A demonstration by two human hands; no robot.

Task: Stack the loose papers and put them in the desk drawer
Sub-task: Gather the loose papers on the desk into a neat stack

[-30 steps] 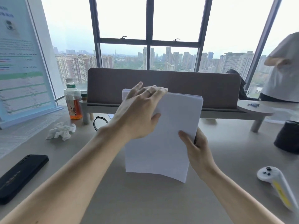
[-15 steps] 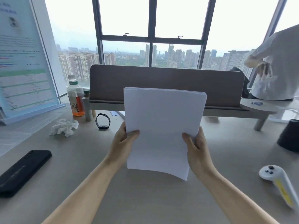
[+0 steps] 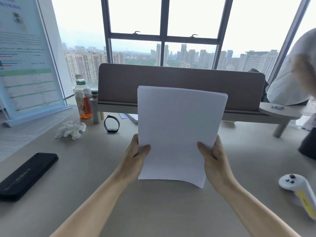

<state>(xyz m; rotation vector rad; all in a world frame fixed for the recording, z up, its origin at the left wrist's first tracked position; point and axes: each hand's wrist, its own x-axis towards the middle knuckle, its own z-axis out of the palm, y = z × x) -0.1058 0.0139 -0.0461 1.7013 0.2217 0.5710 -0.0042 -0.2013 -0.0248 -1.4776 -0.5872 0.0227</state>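
Note:
A stack of white papers (image 3: 177,127) stands upright above the grey desk (image 3: 153,211), its lower edge slightly curled near the desk top. My left hand (image 3: 135,156) grips the stack's left edge, thumb on the front. On the right edge my right hand (image 3: 215,159) holds it the same way. No drawer is in view.
On the left lie a black phone (image 3: 27,175), a crumpled tissue (image 3: 71,130), a tea bottle (image 3: 83,98) and a black wristband (image 3: 112,124). A brown partition on a shelf (image 3: 181,82) runs behind. A white controller (image 3: 299,190) lies at right; another person (image 3: 294,74) stands far right.
My left hand came down from the top edge of the stack and took hold of its left side. The stack stays upright, held by both hands.

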